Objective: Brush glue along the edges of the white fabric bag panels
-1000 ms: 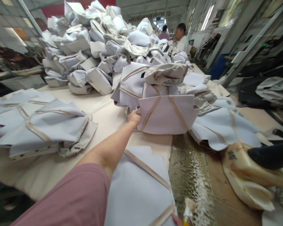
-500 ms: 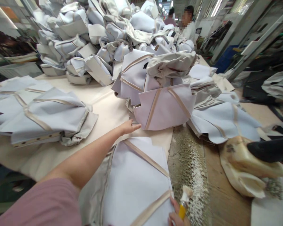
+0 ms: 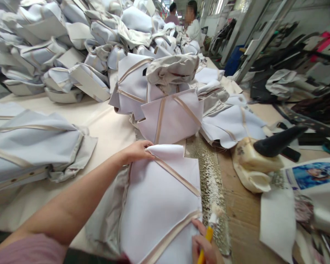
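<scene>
A white sewn fabric piece [image 3: 159, 198] with tan strips across it lies flat in front of me, soft grey cloth at its left side. My left hand [image 3: 139, 151] pinches its upper left edge, which is slightly lifted. At the lower right, my right hand [image 3: 203, 244] is closed around the yellow handle of a brush [image 3: 209, 234]. Its pale bristles point up and away, over a glue-crusted strip [image 3: 209, 165]. A finger of that hand touches the piece's right edge. Just beyond stands a similar piece [image 3: 172, 117], folded up with crumpled grey cloth on top.
A large heap of similar pieces [image 3: 93, 33] fills the back left. More lie at the left [image 3: 38, 139] and at the right [image 3: 233, 126]. A cut-open yellowish container [image 3: 250, 165] with a black cone-shaped object [image 3: 279, 142] stands at the right. Two people are in the background.
My left hand has gone from beside the standing piece to the near piece's upper edge and taken hold of it. The view has turned right. My right hand still holds the brush.
</scene>
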{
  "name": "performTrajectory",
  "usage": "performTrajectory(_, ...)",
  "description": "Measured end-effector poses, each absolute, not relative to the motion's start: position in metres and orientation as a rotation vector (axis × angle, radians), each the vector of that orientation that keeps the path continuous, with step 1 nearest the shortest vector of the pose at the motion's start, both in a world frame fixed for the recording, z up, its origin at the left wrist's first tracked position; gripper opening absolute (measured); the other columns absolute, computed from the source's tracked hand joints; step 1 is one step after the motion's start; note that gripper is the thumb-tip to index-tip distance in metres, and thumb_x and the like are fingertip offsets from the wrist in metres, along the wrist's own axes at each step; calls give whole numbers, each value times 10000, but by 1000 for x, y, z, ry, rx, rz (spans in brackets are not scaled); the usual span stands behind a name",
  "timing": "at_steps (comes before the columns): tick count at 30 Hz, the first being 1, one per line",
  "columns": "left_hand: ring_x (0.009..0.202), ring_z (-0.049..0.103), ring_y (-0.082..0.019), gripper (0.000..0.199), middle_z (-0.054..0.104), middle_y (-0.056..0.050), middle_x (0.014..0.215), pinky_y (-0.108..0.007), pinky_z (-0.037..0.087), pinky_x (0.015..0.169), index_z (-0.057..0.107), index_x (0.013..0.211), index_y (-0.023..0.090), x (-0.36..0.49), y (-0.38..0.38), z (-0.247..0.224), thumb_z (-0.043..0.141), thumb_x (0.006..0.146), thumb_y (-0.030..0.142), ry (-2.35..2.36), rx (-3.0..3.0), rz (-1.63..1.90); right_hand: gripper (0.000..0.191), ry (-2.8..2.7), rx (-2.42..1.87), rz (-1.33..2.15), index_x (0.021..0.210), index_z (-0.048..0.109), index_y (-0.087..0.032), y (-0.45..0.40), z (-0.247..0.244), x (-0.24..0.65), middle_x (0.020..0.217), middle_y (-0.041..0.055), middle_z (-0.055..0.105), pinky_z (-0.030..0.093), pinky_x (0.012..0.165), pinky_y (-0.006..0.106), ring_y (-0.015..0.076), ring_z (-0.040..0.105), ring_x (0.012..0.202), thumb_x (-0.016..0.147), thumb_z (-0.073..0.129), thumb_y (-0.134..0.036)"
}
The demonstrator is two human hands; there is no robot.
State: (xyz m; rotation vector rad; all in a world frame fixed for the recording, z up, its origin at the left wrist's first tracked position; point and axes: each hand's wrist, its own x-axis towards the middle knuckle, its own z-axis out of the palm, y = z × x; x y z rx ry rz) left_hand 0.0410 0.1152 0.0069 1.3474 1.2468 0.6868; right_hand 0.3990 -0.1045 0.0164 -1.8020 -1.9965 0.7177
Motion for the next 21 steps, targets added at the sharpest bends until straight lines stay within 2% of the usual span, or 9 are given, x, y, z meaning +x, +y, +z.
performTrajectory(3,909,619,-261,403,683,-46,929,-320,469,841,658,1016,153,67,148,34,695,641,297,1374,1469,729,236,-2199,-1514,288,1011,508,-234,-89,20,398,1205,147,589,547,765,408,275,626,1000,815,530,-104)
performTrajectory(5,1070,556,-296,431,642,-93,1098,-382,380,987,615,1123,141,91,160,46,656,716,276,1460,1524,780,243,-2299,-1387,-27,1054,476,-204,-73,21,396,1170,185,589,561,711,396,285,633,978,835,508,-103)
performTrajectory(7,1257,405,-308,457,518,-108,1314,-453,234,1091,545,1228,166,119,159,52,598,788,279,1484,1633,827,219,-2320,-1423,-242,1086,468,-168,-61,21,396,1101,210,599,565,676,416,299,644,921,869,478,-138)
performTrajectory(9,1366,226,-312,499,370,-80,1449,-536,123,1110,499,1286,219,146,146,50,581,816,366,1368,1865,803,210,-2319,-1498,-354,1099,472,-153,-54,19,399,1039,204,603,564,669,435,303,643,891,893,432,-154)
performTrajectory(11,1399,107,-328,599,278,-61,1499,-621,38,1082,459,1327,262,168,127,40,575,796,513,1140,2129,689,238,-2346,-1529,-357,1115,477,-160,-54,15,402,1023,184,597,564,675,427,294,635,897,895,387,-135)
performTrajectory(14,1399,102,-344,675,266,-79,1501,-689,-53,1025,416,1361,297,189,103,18,514,784,633,897,2286,475,306,-2334,-1610,-309,1143,486,-159,-56,11,405,1008,165,590,561,692,422,284,624,905,877,345,-104)
performTrajectory(18,1380,162,-372,634,285,-113,1489,-741,-22,979,445,1341,312,200,95,2,437,810,658,954,2237,391,312,-2293,-1679,-197,1125,510,-159,-50,23,408,1021,158,588,542,758,417,270,600,959,881,325,-98)
performTrajectory(21,1380,160,-374,622,297,-111,1485,-733,-44,981,458,1333,316,206,97,2,428,812,656,1005,2207,389,211,-2217,-1712,-34,1082,533,-161,-38,55,420,1035,146,606,511,811,427,261,600,943,898,457,-233)
